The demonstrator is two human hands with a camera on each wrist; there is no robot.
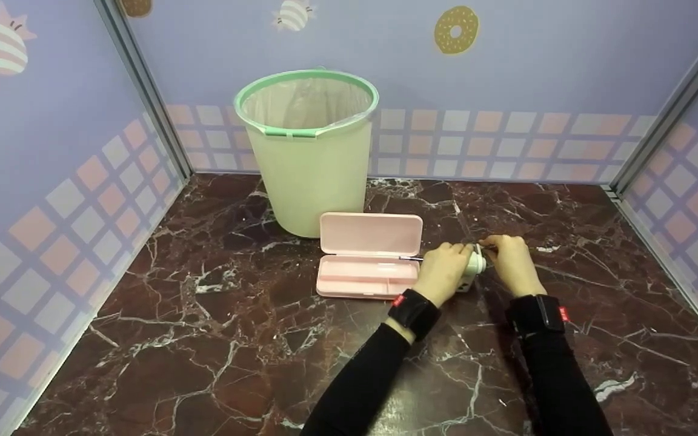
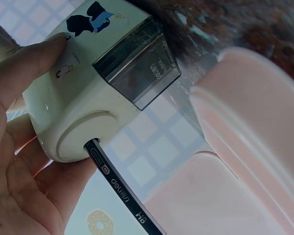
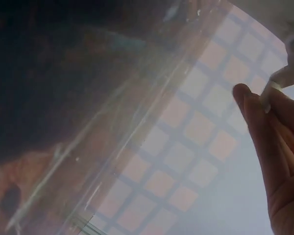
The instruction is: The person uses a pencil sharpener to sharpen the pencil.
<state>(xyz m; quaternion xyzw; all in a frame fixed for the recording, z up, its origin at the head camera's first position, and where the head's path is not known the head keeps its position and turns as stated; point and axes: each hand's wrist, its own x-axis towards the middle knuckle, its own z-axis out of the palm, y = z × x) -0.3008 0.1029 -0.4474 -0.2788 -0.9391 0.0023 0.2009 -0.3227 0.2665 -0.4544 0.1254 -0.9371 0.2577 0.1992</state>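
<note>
My left hand [image 1: 444,271] grips a pale green crank pencil sharpener [image 1: 474,266] on the table. In the left wrist view, the thumb lies over the printed side of the sharpener [image 2: 78,63], with fingers around the far side. A black HB pencil [image 2: 122,188] sticks out of its round front hole, the tip hidden inside. On the sharpener's other end, my right hand [image 1: 511,260] pinches the pale crank handle [image 3: 270,93] between thumb and fingers. Just left of the left hand lies an open pink pencil case [image 1: 370,233], the pencil [image 1: 411,258] reaching over its right part.
Behind the pencil case stands a pale green trash bin [image 1: 312,169] with a clear liner and green rim. Patterned panels [image 1: 537,66] enclose the dark red marble-patterned table [image 1: 234,339] at the back and both sides.
</note>
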